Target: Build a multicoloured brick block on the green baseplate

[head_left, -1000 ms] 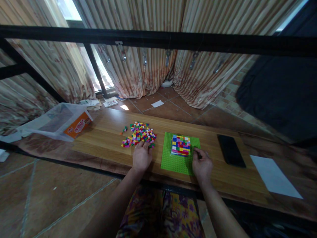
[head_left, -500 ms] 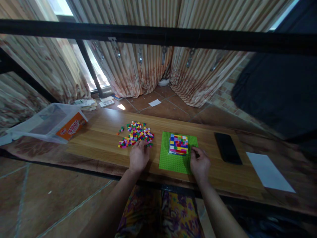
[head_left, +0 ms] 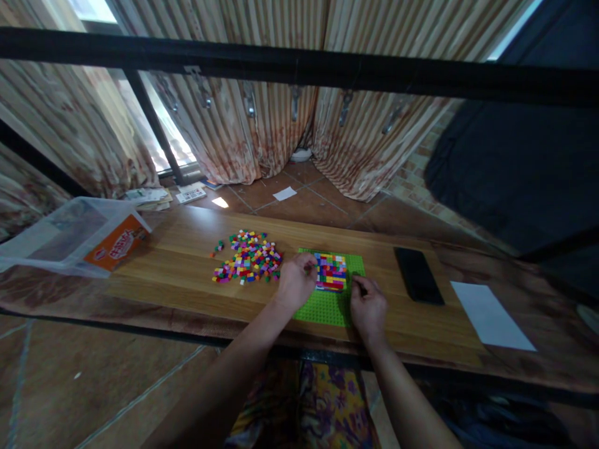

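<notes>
A block of many-coloured toy bricks [head_left: 331, 272] stands on a green studded baseplate [head_left: 322, 313]. My left hand [head_left: 298, 280] is at the block's left side, over the plate's left part, with its fingers pinched together. Whatever sits between those fingertips is too small to make out. Beside the block's right side, my right hand [head_left: 369, 305] rests at the plate's right edge, thumb and fingers closed; their tips hide anything held. To the left of the plate lies a loose heap of small coloured bricks [head_left: 250, 257] on the wooden board [head_left: 187, 280].
A clear plastic bin [head_left: 60, 240] with an orange label stands at the board's left end. On the right lie a black phone [head_left: 418, 275] and a white paper sheet [head_left: 491, 315]. A dark metal rail [head_left: 299, 65] crosses in front of the striped curtains [head_left: 262, 131].
My left hand has moved right, from the heap of loose bricks to the block on the baseplate. The right hand stays beside the block. The whole view has shifted slightly.
</notes>
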